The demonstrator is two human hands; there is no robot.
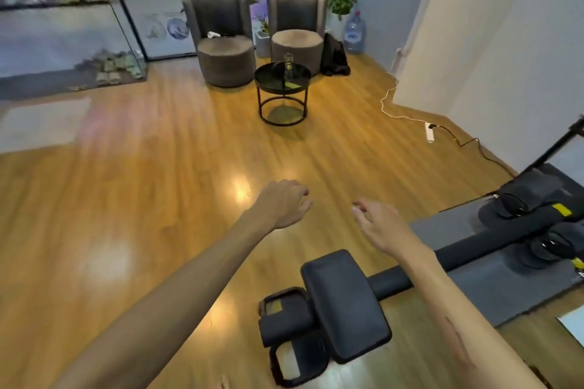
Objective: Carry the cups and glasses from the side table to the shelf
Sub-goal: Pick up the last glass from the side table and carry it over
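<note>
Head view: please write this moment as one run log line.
left hand: empty | right hand: empty | glass: on side table

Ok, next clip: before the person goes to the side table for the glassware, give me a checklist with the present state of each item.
1. Left hand free to carry: ok, fingers relaxed, holding nothing.
2. Right hand free to carry: ok, fingers relaxed, holding nothing.
3. Glassware left on the side table: ok, at least one glass stands upright on it; the count cannot be told through the blur.
4. Floor ahead to the table: ok, bare wood between the hands and the table.
5. Trip hazards: not ok, exercise machine lies at the person's feet and a power strip with its cable lies to the right.
6. Shelf in sight: cannot tell, no shelf in view.
</note>
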